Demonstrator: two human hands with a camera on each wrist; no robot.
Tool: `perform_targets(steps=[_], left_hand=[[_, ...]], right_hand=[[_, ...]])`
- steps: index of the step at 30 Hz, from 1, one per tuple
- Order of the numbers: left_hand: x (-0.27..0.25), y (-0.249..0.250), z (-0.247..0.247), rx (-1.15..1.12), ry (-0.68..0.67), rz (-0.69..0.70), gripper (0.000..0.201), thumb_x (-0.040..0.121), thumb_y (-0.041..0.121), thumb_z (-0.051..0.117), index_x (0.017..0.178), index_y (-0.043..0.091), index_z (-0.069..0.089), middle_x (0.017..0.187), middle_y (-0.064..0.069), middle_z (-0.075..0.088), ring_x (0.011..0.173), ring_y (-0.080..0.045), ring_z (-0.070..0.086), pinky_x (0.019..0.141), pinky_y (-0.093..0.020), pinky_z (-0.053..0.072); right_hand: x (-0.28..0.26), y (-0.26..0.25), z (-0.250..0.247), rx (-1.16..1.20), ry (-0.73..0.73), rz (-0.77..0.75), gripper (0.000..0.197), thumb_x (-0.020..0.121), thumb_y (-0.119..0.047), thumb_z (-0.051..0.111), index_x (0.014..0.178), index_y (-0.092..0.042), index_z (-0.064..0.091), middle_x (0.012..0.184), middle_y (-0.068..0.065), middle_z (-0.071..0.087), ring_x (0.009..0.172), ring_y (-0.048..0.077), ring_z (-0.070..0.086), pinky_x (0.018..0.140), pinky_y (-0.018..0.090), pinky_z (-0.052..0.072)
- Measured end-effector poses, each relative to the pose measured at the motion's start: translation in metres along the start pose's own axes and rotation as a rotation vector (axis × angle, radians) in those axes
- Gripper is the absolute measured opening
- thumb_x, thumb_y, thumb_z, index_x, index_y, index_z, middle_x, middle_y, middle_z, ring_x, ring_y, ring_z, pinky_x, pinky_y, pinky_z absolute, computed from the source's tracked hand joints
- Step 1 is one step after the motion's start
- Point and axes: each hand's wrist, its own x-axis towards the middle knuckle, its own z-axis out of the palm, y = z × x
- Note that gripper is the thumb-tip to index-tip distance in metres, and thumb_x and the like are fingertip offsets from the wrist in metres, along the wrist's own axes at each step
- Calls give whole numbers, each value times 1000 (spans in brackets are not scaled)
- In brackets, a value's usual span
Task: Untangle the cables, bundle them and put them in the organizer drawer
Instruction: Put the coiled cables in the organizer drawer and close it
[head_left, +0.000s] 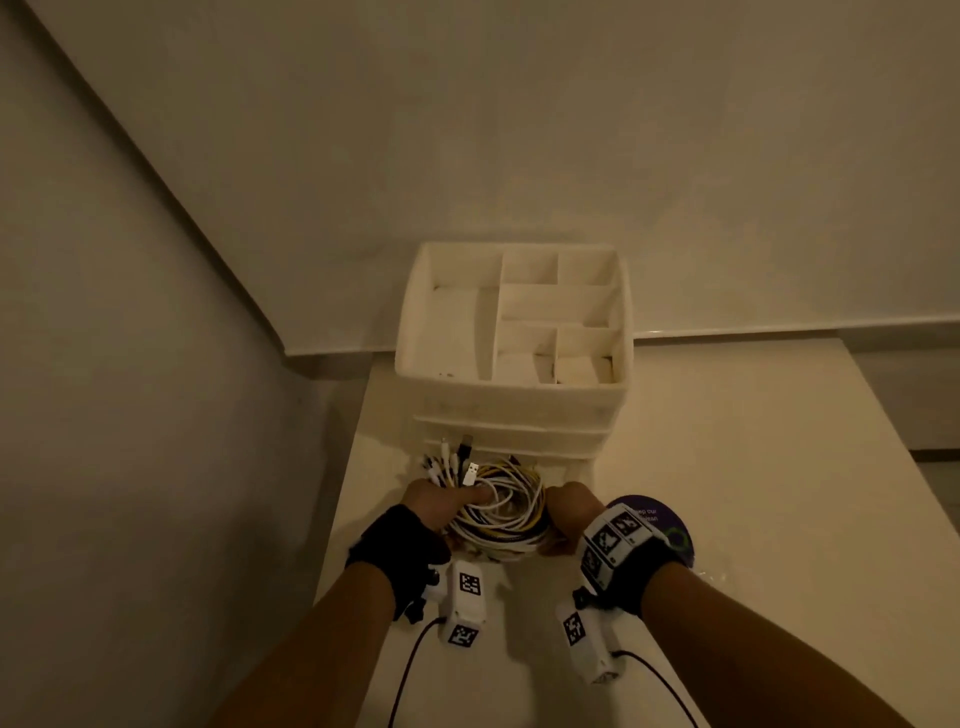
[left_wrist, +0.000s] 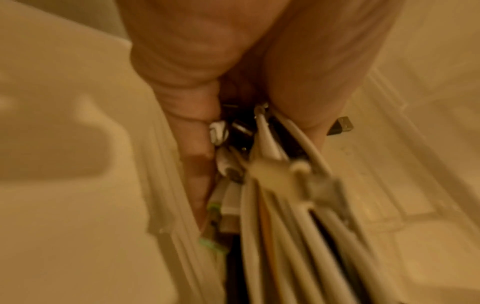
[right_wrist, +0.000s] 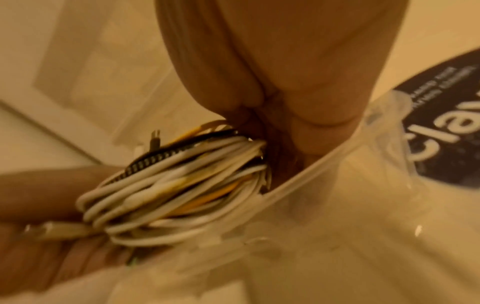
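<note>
I see both hands — left hand (head_left: 436, 506), right hand (head_left: 569, 512) — apparently gripping the coiled white-and-yellow cable bundle (head_left: 506, 512) just before the white plastic organizer (head_left: 511, 410).

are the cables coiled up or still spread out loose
Coiled. The cables form one round bundle of white, yellow and black loops, held between the left hand and right hand, with the plug ends gathered at the left.

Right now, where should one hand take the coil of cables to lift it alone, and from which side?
Probably at the left of the cable coil, from above, where the left hand already grips: the plugs gather there, so one grasp pins loops and loose ends together. The right hand only steadies the opposite side.
</note>
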Motion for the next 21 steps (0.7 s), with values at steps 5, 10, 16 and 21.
perform_targets(steps=[5, 10, 16, 21], left_hand=[[3, 1, 7, -25, 0, 73, 31, 74, 31, 81, 90, 7, 70, 87, -14, 73, 77, -29, 69, 74, -44, 57], [14, -17, 26, -81, 59, 188, 58, 64, 56, 81, 97, 10, 69, 94, -13, 74, 83, -28, 71, 74, -44, 58], [0, -7, 38, 242, 233, 249, 87, 82, 46, 69, 144, 1, 27, 142, -20, 44, 125, -38, 47, 97, -43, 44], [2, -8, 40, 329, 258, 259, 96, 75, 54, 72, 140, -1, 27, 139, -21, 46, 123, -39, 49, 95, -43, 46]], right_hand=[[1, 1, 1, 17, 282, -97, 31, 100, -19, 34, 107, -1, 59, 121, 21, 60, 112, 38, 57, 84, 35, 44], [1, 30, 10, 332, 285, -232, 60, 85, -75, 26, 97, -33, 68, 120, 13, 66, 112, 32, 59, 100, 43, 44], [-18, 43, 17, -190, 202, -468, 103, 87, -38, 64, 151, -13, -12, 161, 6, -3, 147, 24, 18, 116, 33, 24], [-15, 51, 34, -365, 316, -500, 94, 93, -26, 55, 149, -26, -19, 158, 1, -24, 142, 32, 26, 105, 44, 43]])
